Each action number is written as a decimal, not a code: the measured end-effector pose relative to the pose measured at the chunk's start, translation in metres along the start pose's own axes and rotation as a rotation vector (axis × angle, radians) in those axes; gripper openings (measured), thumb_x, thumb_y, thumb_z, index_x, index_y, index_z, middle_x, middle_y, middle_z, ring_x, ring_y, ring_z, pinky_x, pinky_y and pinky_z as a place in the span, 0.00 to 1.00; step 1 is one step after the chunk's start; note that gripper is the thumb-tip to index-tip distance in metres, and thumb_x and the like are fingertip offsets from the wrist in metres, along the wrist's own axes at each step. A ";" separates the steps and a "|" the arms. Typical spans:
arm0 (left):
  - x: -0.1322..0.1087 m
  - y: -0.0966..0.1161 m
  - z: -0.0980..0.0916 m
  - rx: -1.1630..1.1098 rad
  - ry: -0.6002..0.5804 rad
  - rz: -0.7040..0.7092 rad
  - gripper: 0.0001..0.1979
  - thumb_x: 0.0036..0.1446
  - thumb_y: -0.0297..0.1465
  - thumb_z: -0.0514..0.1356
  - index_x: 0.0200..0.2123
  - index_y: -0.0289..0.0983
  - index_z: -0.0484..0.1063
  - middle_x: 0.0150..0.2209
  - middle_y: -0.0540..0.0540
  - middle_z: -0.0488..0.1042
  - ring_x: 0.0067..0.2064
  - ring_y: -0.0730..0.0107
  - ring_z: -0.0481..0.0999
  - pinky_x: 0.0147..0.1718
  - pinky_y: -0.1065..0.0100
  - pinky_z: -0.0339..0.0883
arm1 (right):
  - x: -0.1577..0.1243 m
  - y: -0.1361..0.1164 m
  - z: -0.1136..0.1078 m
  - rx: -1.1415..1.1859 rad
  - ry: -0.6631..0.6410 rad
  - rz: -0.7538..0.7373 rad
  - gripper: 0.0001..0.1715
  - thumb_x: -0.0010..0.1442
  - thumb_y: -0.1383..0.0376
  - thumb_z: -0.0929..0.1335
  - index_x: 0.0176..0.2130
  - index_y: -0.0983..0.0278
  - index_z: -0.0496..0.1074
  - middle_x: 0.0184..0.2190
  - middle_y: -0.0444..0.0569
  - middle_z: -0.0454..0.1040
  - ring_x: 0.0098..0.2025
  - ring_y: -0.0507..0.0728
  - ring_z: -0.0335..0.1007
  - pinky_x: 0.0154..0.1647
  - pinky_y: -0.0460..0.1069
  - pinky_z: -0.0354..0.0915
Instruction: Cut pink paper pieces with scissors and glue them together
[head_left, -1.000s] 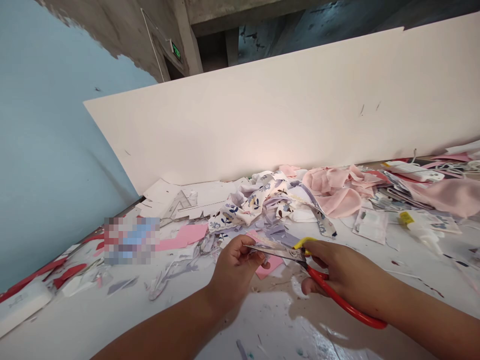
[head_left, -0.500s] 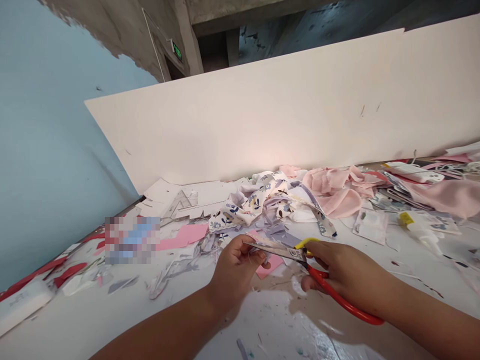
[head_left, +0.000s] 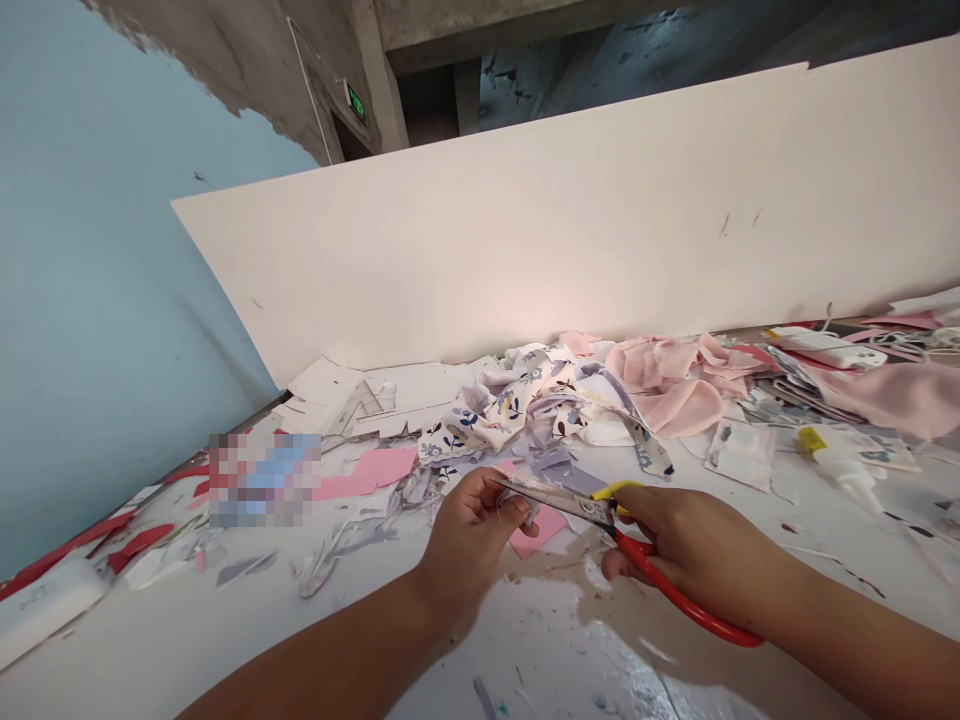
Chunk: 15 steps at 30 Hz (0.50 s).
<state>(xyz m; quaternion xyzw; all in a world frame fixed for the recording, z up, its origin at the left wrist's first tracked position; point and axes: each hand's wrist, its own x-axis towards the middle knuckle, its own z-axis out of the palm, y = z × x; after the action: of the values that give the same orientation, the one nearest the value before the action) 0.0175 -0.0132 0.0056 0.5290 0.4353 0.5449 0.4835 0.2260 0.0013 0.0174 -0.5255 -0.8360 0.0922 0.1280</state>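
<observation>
The blades of the scissors [head_left: 555,500] have tilted a little more steeply, their tips now sitting slightly higher above the fingers of the left hand [head_left: 472,535]. The long red handle [head_left: 686,600] has drawn in, its end lying a bit further left and higher, with the right hand [head_left: 694,555] shifted along with it. The whole view has drifted slightly, moving the white board [head_left: 487,250] rightward in the frame.
</observation>
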 end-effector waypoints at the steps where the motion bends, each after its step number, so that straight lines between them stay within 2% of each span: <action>1: 0.000 0.000 0.000 -0.001 0.002 -0.003 0.08 0.45 0.33 0.60 0.25 0.36 0.65 0.21 0.51 0.70 0.25 0.74 0.70 0.30 0.71 0.63 | 0.000 0.000 0.000 -0.013 0.001 -0.008 0.18 0.49 0.48 0.62 0.27 0.60 0.65 0.21 0.44 0.70 0.23 0.54 0.64 0.21 0.45 0.53; 9: 0.000 0.000 0.001 -0.051 0.007 -0.037 0.06 0.46 0.31 0.60 0.26 0.35 0.66 0.22 0.52 0.69 0.25 0.76 0.70 0.30 0.72 0.62 | 0.002 0.004 0.003 -0.149 0.001 -0.060 0.23 0.51 0.45 0.59 0.26 0.61 0.65 0.20 0.45 0.70 0.23 0.56 0.66 0.21 0.46 0.50; 15: -0.002 0.001 0.001 -0.066 0.012 -0.061 0.06 0.47 0.32 0.59 0.26 0.36 0.65 0.22 0.53 0.69 0.26 0.77 0.70 0.31 0.72 0.62 | 0.001 0.006 0.006 -0.202 0.073 -0.111 0.23 0.51 0.46 0.60 0.23 0.62 0.63 0.19 0.47 0.70 0.20 0.55 0.66 0.19 0.46 0.48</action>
<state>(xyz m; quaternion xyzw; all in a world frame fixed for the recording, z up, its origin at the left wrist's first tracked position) 0.0183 -0.0150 0.0061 0.4960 0.4357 0.5472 0.5145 0.2287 0.0041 0.0103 -0.4916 -0.8637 -0.0189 0.1096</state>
